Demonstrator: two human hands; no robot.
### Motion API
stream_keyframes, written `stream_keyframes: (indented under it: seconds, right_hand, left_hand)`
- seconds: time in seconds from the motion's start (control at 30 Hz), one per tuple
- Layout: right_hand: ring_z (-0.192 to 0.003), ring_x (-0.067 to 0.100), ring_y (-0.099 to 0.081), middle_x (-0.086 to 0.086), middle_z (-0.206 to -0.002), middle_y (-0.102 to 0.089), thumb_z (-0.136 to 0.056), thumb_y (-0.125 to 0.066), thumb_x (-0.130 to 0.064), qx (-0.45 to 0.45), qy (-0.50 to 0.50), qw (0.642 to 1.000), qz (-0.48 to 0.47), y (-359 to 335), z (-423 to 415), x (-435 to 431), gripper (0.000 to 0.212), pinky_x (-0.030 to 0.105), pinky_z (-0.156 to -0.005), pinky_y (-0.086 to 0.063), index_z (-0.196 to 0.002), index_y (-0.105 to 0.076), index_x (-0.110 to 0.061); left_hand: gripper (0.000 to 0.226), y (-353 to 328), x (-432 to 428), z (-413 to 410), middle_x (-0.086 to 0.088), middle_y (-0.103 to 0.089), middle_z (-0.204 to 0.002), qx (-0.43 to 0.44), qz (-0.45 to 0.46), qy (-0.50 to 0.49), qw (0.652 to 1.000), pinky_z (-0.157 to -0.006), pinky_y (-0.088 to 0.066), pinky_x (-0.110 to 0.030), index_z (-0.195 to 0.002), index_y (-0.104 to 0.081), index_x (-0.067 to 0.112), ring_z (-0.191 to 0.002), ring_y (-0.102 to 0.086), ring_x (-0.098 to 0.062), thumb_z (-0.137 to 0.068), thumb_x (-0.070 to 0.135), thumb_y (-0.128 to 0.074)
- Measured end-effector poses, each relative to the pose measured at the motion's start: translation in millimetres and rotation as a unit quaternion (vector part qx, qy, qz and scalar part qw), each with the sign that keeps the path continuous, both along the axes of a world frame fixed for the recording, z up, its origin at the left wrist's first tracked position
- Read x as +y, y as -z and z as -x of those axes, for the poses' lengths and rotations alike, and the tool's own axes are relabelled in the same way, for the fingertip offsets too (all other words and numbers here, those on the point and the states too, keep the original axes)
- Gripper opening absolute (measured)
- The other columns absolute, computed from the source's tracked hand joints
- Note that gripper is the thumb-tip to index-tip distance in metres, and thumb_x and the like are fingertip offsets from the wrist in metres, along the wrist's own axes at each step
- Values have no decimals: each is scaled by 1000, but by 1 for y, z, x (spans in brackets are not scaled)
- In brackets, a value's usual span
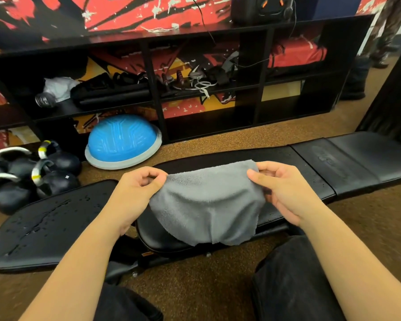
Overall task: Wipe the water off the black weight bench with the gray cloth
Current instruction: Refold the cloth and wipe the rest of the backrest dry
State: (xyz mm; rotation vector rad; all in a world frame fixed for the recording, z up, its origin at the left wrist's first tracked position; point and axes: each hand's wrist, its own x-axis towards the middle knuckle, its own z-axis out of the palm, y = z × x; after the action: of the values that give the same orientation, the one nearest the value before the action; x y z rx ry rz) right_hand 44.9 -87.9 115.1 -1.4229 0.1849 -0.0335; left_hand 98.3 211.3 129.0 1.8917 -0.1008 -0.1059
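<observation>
The gray cloth (206, 202) hangs spread in the air over the middle of the black weight bench (310, 172). My left hand (137, 188) pinches its upper left corner and my right hand (283, 188) pinches its upper right corner. The cloth's lower edge droops over the bench's middle pad. The bench runs from lower left to upper right. Its left pad (44, 223) carries streaks and drops of water. Small drops also dot the long pad to the right of the cloth.
A black shelf unit (153, 93) with gym gear stands behind the bench. A blue half-ball trainer (123, 140) and several black kettlebells (33, 172) lie on the brown carpet at left. My dark trouser legs (294, 281) fill the lower right.
</observation>
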Motion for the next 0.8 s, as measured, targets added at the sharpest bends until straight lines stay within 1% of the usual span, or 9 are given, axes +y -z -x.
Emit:
stream_keyframes:
  seconds: [0.07,0.1,0.17,0.27,0.37,0.53,0.6,0.67,0.8]
  right_hand:
    - [-92,25,-73,12,-98,-77,-91,-72,-10,1,44,999,12,-3,1,15,16,36,-70,-57,-106,-76,-11]
    - [-91,24,-74,9,-94,-78,-90,-73,-11,-5,65,997,37,-5,2,24,14,35,-69,-58,-104,-77,-13]
    - [-91,24,-75,5,-88,-78,-90,-75,-16,-30,78,992,91,-6,4,41,7,42,-76,-61,-93,-80,-19]
    - [-89,29,-73,8,-82,-77,-92,-73,-25,-87,46,982,163,-8,11,64,14,51,-81,-59,-80,-80,-24]
    - [-82,10,-74,-8,-78,-77,-93,-72,-26,-126,13,969,211,-10,14,76,13,40,-79,-60,-86,-79,-34]
    - [-76,15,-72,-9,-81,-76,-91,-74,-26,-123,23,963,239,0,10,73,13,41,-73,-61,-101,-80,-31]
    - [-68,8,-68,-9,-79,-74,-91,-74,-26,-125,17,953,274,0,11,71,15,25,-65,-56,-104,-80,-28]
    - [-62,0,-60,-10,-78,-71,-90,-74,-24,-137,7,938,320,-1,13,71,15,14,-61,-46,-103,-79,-29]
    - [-66,0,-57,-9,-78,-65,-89,-74,-32,-158,-27,912,377,1,15,74,15,15,-63,-41,-103,-78,-36]
  left_hand:
    - [8,-2,-11,5,-13,-76,-85,5,33,-18,999,-74,-48,-31,-94,-76,31,-77,-62,-14,-95,24,-72]
    - [7,-3,-18,10,-16,-75,-80,10,46,-18,999,-68,-49,-29,-95,-76,28,-73,-61,-16,-93,21,-73]
    - [5,-6,-35,20,-16,-74,-74,20,63,-11,998,-56,-49,-22,-95,-75,20,-65,-62,-15,-92,16,-74]
    - [3,-6,-55,33,-15,-75,-78,29,84,11,996,-57,-54,-22,-92,-78,13,-68,-67,-14,-90,12,-75]
    - [10,-5,-62,37,-11,-78,-87,59,109,36,992,-67,-59,-25,-95,-80,10,-80,-75,-18,-93,10,-70]
    - [27,-10,-61,36,-20,-77,-93,120,189,19,974,-70,-62,-29,-98,-76,-1,-86,-77,-26,-97,-9,-50]
    - [32,-11,-59,35,-23,-76,-94,137,208,17,968,-72,-64,-32,-102,-73,-6,-85,-77,-29,-97,-13,-42]
    - [32,-12,-57,35,-26,-75,-99,145,205,21,968,-76,-64,-36,-108,-72,-6,-88,-77,-32,-98,-10,-41]
    - [29,-16,-57,36,-30,-73,-104,182,226,46,956,-82,-63,-44,-130,-62,14,-96,-75,-39,-103,17,-50]
